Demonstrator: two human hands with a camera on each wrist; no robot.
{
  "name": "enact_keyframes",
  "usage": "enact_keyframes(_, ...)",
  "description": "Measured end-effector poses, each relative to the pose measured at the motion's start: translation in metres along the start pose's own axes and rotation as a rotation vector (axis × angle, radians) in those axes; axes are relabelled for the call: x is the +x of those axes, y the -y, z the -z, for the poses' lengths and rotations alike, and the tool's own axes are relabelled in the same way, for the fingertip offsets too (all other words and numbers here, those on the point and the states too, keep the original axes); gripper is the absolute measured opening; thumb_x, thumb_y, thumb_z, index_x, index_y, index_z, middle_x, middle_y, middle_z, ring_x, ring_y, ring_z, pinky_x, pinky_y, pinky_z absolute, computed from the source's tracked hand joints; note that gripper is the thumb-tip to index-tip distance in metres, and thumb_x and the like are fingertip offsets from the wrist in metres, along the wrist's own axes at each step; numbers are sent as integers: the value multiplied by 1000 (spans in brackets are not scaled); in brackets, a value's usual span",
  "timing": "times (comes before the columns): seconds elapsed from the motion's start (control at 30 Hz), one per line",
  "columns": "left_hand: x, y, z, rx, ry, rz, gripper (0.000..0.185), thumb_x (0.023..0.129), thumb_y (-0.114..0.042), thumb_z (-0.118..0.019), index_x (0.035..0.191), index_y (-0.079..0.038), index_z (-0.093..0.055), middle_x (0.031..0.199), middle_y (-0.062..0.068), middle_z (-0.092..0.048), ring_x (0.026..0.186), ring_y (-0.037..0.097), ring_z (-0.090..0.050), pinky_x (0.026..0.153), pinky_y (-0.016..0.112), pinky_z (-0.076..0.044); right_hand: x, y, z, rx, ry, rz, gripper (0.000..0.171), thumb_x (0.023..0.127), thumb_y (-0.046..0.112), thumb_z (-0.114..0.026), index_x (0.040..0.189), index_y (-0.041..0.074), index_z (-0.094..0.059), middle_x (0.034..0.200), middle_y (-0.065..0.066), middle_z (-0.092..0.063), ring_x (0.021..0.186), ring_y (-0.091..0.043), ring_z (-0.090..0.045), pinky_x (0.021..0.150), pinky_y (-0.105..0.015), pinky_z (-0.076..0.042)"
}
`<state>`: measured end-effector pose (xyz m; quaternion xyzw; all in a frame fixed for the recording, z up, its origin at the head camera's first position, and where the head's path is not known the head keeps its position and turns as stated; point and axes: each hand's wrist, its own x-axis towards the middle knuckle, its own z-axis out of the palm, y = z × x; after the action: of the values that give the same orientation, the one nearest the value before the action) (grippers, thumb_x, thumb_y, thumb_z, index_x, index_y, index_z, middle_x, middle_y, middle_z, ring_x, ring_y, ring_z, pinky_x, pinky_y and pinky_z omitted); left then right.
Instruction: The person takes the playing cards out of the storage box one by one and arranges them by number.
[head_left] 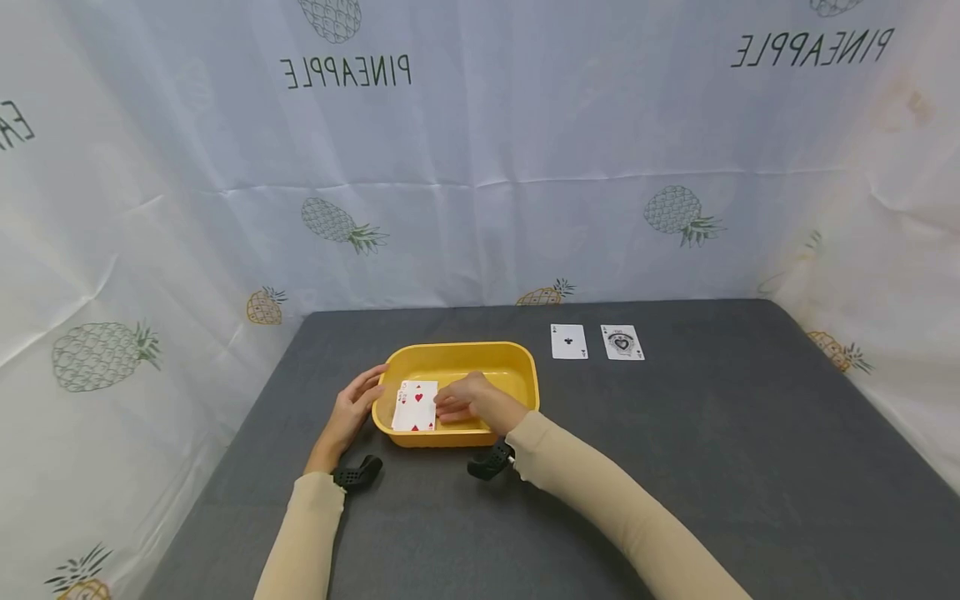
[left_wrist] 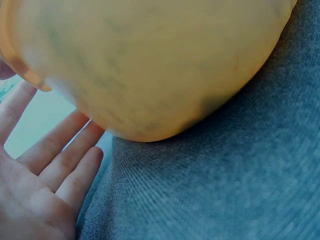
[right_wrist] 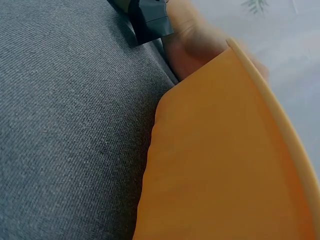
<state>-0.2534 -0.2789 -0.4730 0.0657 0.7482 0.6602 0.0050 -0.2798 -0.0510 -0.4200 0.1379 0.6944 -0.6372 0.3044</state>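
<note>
Inside the yellow tub (head_left: 517,367), red playing cards (head_left: 416,406) just left of the right hand (head_left: 472,402), its fingers (head_left: 448,407) pinching their edge.

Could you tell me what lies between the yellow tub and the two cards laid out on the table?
Nothing: in the head view only bare grey table separates the yellow tub from the two cards.
</note>
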Motion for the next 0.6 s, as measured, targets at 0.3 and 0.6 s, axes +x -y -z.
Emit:
enact_keyframes(0.3,0,0,0,-1,15,7,50,101,-18,-48,146,1,-36,148,28,-37,109,-8,-55,89,10,-47,8,-1,-10,-107,25,-16,19,79,4,-76,95,-5,-68,60,-6,-61,47,-11,-59,48,-20,-51)
enact_keyframes(0.6,0,1,0,5,16,5,50,101,-20,-48,146,0,-36,149,28,-37,110,-9,-55,89,9,-46,9,-3,-8,-111,51,10,20,84,2,-70,103,-4,-66,67,-7,-61,51,-12,-60,49,-20,-52)
